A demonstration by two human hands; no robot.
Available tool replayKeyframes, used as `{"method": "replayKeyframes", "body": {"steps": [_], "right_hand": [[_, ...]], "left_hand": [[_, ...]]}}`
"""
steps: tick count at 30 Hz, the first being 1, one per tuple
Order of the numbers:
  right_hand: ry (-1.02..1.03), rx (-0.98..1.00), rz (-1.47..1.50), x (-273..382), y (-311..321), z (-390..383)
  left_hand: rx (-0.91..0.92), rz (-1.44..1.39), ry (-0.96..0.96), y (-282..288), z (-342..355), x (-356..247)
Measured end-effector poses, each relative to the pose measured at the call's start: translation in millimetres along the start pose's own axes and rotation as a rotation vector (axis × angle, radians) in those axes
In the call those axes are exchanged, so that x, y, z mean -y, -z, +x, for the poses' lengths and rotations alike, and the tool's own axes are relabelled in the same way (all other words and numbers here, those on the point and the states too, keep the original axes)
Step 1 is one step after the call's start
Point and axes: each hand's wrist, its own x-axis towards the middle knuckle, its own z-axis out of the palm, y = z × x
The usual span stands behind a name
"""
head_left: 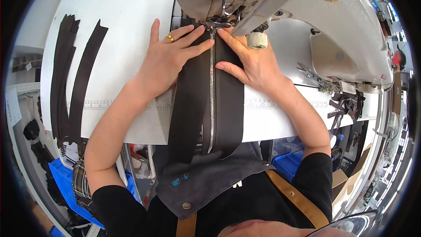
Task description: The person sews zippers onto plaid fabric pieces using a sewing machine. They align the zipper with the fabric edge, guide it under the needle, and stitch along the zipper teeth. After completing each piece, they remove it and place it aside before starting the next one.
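A long dark brown strip (228,114) with a silver zipper (212,101) down its middle lies on the white sewing table (127,22) and hangs over the near edge. My left hand (169,57), wearing a gold ring, presses flat on the strip's left half. On the right half rests my right hand (250,61), fingers spread. Both sets of fingertips sit just below the presser foot (215,23) of the white sewing machine (315,13), where the zipper's top end lies.
Several dark brown strips (70,74) lie at the table's left side. Small snips (309,73) rest right of my right hand. A printed ruler (131,104) runs along the table's near edge. Blue bins (66,184) stand below the table.
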Motion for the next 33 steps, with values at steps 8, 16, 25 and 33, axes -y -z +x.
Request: {"method": "replayKeyframes", "body": {"steps": [8,16,25,33], "right_hand": [[0.021,-0.476,-0.44,-5.7,129.7,-59.5],[-1.106,-0.932,0.231,-344.3,373.9,-251.2],[-1.032,-1.104,0.635,-355.8,344.2,-275.4],[-0.786,-1.446,0.688,-315.3,295.4,-265.6]], "left_hand": [[-0.022,-0.007,-0.048,-1.2,0.2,2.8],[-0.01,-0.111,-0.021,-4.8,-1.8,2.4],[-0.021,-0.081,0.003,-2.1,-2.7,-0.3],[0.001,-0.043,-0.003,-3.5,-1.1,1.2]]}}
